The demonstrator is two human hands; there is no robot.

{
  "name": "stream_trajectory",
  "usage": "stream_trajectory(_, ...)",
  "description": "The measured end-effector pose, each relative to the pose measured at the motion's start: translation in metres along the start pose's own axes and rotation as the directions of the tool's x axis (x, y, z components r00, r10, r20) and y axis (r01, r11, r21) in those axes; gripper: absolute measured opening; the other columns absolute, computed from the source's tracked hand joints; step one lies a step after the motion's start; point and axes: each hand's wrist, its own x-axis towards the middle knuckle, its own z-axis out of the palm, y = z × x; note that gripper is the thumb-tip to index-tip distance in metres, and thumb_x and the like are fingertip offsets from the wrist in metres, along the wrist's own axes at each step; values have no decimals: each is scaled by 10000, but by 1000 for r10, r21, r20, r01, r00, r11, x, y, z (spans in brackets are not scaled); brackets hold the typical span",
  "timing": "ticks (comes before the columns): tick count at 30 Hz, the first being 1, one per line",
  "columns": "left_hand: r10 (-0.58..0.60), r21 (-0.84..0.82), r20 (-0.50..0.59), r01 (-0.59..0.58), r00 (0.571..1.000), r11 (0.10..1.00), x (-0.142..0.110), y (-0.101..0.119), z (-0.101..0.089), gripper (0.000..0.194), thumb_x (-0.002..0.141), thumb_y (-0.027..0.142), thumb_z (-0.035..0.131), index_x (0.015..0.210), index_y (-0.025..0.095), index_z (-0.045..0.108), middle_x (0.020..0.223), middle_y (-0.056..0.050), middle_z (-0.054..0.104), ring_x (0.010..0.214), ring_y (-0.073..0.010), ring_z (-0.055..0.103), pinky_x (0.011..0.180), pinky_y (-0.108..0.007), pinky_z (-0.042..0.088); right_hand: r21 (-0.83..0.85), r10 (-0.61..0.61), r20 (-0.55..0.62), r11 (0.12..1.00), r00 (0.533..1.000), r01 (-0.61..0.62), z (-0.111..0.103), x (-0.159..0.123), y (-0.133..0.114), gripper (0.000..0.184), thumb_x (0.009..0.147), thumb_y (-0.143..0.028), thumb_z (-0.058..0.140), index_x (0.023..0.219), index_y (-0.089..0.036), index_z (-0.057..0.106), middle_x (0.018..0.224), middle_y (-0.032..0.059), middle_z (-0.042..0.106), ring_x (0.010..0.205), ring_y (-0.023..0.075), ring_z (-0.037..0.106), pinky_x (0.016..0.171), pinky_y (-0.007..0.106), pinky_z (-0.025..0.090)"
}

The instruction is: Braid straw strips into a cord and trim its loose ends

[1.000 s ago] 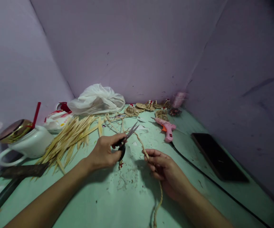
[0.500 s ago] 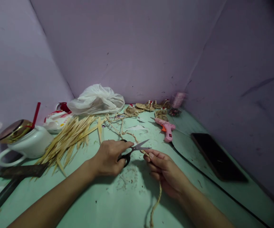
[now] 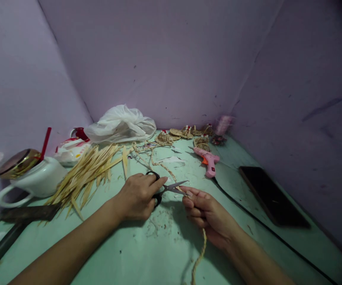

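Observation:
My left hand [image 3: 139,196] grips a pair of black-handled scissors [image 3: 171,187], its fingers in the handles. The blades are parted and point right, close to the fingertips of my right hand [image 3: 205,209]. Between thumb and fingers, my right hand pinches a braided straw cord [image 3: 200,255]. One length of the cord hangs below that hand toward the near edge of the view. Another stretch runs from the blades back over the table toward the far side. Whether the blades touch the cord is hard to make out.
A pink glue gun [image 3: 208,160] with a black cable and a dark phone [image 3: 273,196] lie to the right. Dry straw strips [image 3: 90,170], a white mug [image 3: 43,178] and a hammer [image 3: 25,215] are at left. Small woven hats [image 3: 164,138] and a plastic bag [image 3: 121,124] line the back.
The right hand has shifted slightly right with the cord. The scissors have tilted, their blades now pointing a little lower and lying right at the right fingertips.

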Motion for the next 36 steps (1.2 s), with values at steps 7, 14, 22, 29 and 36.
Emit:
stream_trajectory(7,30,5,14,-30,999,1000,0,-1,-3,587,659,189,466,1239,181,377,917,-69,544,732,-202,498,645,-344,394,-61,44,5,997,999,-44,1,-3,-3,196,641,-96,600,832,-122,566,505,-76,406,362,-8,117,317,115,43)
stream_trajectory(14,51,-46,66,-48,996,998,0,0,-9,566,667,207,472,1226,207,381,878,-49,536,712,-190,502,617,-316,386,-142,6,-12,990,1000,-7,2,-5,-1,155,694,-183,610,833,-120,581,497,-76,396,362,0,151,317,123,69)
stream_trajectory(22,43,4,83,-43,996,999,1,2,-9,577,672,198,461,1241,190,368,868,-66,533,728,-203,505,621,-330,400,-168,-25,-37,986,999,18,5,-5,-1,161,687,-199,614,830,-124,607,487,-77,387,361,6,148,316,132,77)
stream_trajectory(29,37,-20,116,-35,993,999,1,3,-7,591,650,147,448,1233,193,358,853,-59,546,712,-202,520,602,-324,401,-210,-55,-67,977,996,40,6,-6,0,126,684,-185,594,794,-124,603,491,-72,398,362,7,158,326,141,64)
stream_trajectory(36,30,-87,139,-18,990,996,0,1,-1,543,659,99,430,1191,200,376,815,-40,567,687,-181,543,578,-288,404,-193,-51,-78,981,996,35,5,-4,1,165,647,-170,610,806,-127,606,477,-78,394,357,9,173,338,147,62)
